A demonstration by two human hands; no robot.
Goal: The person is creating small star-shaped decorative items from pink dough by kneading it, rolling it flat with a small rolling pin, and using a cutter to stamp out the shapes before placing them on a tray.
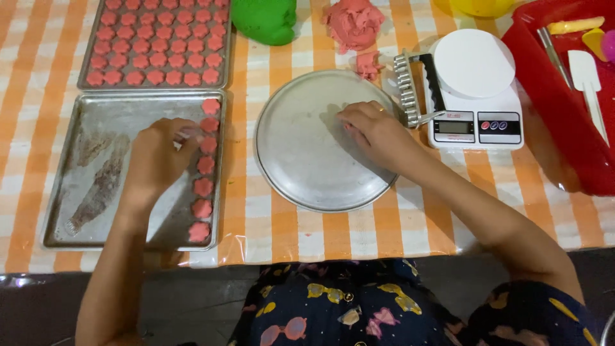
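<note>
My left hand [160,157] hovers over the near baking tray [96,218], its fingers pinched on a small pink flower-shaped dough piece [189,134] beside a column of several such pieces [204,187] along the tray's right edge. My right hand [375,131] rests on the round metal plate [301,173], fingers curled and closed at the plate's upper right; whether it holds anything is hidden.
A second tray [157,45] full of pink pieces lies behind the first. Green dough [264,20] and a pink dough lump [353,22] sit at the back. A metal roller cutter [410,86], a white kitchen scale [474,90] and a red tray [557,102] with tools stand at the right.
</note>
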